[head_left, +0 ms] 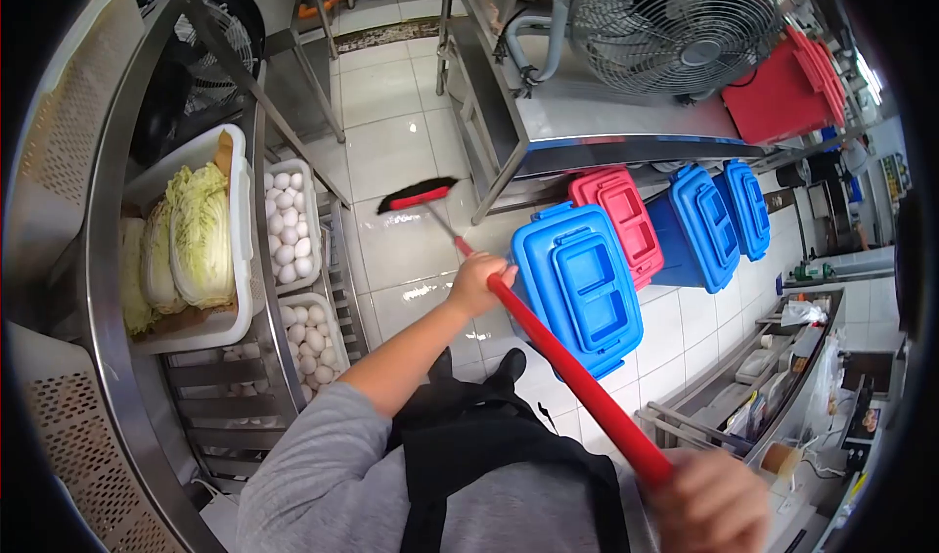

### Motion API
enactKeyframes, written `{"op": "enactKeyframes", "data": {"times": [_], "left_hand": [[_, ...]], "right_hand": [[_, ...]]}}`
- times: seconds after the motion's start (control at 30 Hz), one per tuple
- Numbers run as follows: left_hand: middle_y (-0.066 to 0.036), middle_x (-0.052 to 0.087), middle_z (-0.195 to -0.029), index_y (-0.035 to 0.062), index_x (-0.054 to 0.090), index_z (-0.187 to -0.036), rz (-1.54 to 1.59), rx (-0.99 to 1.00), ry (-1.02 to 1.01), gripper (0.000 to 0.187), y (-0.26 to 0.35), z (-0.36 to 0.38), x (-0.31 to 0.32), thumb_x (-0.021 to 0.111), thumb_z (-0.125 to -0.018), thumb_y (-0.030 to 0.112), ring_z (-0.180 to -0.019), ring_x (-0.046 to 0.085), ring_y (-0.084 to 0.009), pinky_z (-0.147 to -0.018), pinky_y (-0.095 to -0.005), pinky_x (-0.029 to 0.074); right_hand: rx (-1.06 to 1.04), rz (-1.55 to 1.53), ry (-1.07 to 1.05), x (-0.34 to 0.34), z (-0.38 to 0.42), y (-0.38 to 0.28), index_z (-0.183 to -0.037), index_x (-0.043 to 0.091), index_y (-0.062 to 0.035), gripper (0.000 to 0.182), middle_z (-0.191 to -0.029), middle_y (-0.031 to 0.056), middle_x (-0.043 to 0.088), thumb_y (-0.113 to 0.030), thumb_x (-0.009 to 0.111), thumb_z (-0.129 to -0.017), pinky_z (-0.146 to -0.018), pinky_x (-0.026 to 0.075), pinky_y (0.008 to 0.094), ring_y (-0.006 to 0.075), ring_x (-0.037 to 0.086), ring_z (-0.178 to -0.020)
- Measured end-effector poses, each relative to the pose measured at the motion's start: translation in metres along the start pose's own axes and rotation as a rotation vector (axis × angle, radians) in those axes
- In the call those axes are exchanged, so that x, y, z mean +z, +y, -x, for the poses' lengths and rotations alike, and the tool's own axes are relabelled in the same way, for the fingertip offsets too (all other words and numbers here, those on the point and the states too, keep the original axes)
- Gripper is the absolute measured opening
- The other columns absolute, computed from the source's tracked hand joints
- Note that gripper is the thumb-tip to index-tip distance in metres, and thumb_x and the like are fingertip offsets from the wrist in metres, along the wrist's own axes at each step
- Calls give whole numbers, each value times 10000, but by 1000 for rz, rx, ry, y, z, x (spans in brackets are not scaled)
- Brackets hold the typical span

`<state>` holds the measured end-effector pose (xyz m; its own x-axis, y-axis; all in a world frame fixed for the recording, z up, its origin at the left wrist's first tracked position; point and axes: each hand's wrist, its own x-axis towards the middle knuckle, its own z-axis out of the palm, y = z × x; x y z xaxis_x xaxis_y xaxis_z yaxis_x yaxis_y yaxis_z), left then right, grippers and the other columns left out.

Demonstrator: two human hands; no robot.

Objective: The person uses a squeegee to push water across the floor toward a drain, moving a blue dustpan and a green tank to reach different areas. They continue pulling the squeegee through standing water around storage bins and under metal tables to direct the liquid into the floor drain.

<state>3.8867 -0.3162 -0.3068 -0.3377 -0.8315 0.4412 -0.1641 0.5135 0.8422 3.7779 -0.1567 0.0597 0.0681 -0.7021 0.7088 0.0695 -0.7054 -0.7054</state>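
A broom (pixel 567 362) with a long red handle runs slantwise across the head view. Its dark bristles with a red head touch the wet-looking tiled floor (pixel 396 260) between the shelving and the steel table. My left hand (pixel 479 284) is wrapped round the lower part of the handle. Around the handle's top end, close to the camera at lower right, my right hand (pixel 709 504) is closed and somewhat blurred.
At left, a steel rack holds a white crate (pixel 243 250) of Chinese cabbages and baskets of eggs (pixel 287 225). A blue lidded bin (pixel 533 279), a red bin (pixel 631 225) and more blue bins line the right. A large fan (pixel 675 30) stands on the steel table (pixel 626 118).
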Motion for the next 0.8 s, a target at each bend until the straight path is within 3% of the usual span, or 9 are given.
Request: {"op": "enactKeyframes", "data": {"times": [0.07, 0.13, 0.2, 0.23, 0.33, 0.47, 0.67, 0.7, 0.8], "left_hand": [[-117, 464, -578, 62, 428, -586, 140, -87, -69, 328, -32, -8, 5, 687, -779, 122, -585, 491, -330, -585, -416, 388], [-130, 517, -692, 51, 457, -663, 37, -169, 81, 267, -67, -37, -6, 689, -778, 117, -686, 523, -342, -632, -411, 420], [-113, 538, -792, 45, 506, -749, -216, -42, 168, 183, -87, -75, -26, 684, -786, 62, -770, 547, -310, -711, -394, 450], [-119, 564, -849, 48, 512, -780, -180, -108, 121, 170, -95, -94, -35, 682, -784, 57, -839, 563, -316, -766, -401, 458], [-130, 598, -967, 58, 525, -830, -203, -140, 95, 165, -106, -108, -39, 681, -777, 61, -962, 574, -339, -860, -410, 461], [-139, 599, -1153, 80, 538, -884, -399, 52, 63, 188, -91, -108, -59, 688, -770, 69, -1125, 547, -353, -999, -439, 413], [-73, 496, -699, 54, 461, -721, -173, -45, -222, 298, -40, -47, -48, 746, -791, 108, -784, 528, -305, -935, -389, 435], [-99, 523, -792, 56, 491, -797, -159, -150, -388, 262, -55, -28, -44, 747, -799, 111, -853, 541, -316, -906, -378, 439], [-150, 532, -989, 67, 503, -961, -234, -119, -181, 280, -135, 15, -32, 724, -792, 92, -998, 524, -350, -948, -407, 427]], "right_hand": [[-63, -75, 29, 18, 13, 47, -658, 432, -90, 314, -449, -28, 440, -123, 622, -906, -300, 345, 246, 93, 404, -312], [22, -194, -295, -4, 9, 90, -674, 493, -50, 175, -664, 88, 544, 97, 585, -702, -490, 455, 361, 255, 544, -534], [-128, 367, -105, 6, 35, 169, -764, 523, -41, 140, -697, 101, 566, 37, 627, -711, -530, 467, 381, 286, 566, -588], [52, 465, -84, 12, 45, 207, -768, 527, -14, 104, -740, 117, 583, 51, 602, -736, -576, 478, 359, 308, 585, -640], [331, 364, 206, 9, 64, 309, -772, 535, -21, 111, -819, 103, 617, 21, 636, -792, -831, 479, 341, 283, 623, -818], [282, 421, -14, -3, 60, 259, -745, 547, -31, 114, -828, 79, 625, -19, 625, -827, -876, 468, 421, 257, 620, -827], [1, 70, -18, -25, 49, 93, -654, 495, -35, 133, -617, 100, 538, 29, 528, -765, -602, 483, 383, 264, 552, -558], [-14, 28, 1, -23, 64, 105, -643, 488, -36, 146, -611, 100, 532, 38, 534, -760, -585, 481, 386, 263, 545, -542], [78, 78, 82, -5, 128, 125, -662, 509, -26, 144, -643, 113, 543, 60, 571, -759, -660, 505, 410, 271, 571, -602]]}}
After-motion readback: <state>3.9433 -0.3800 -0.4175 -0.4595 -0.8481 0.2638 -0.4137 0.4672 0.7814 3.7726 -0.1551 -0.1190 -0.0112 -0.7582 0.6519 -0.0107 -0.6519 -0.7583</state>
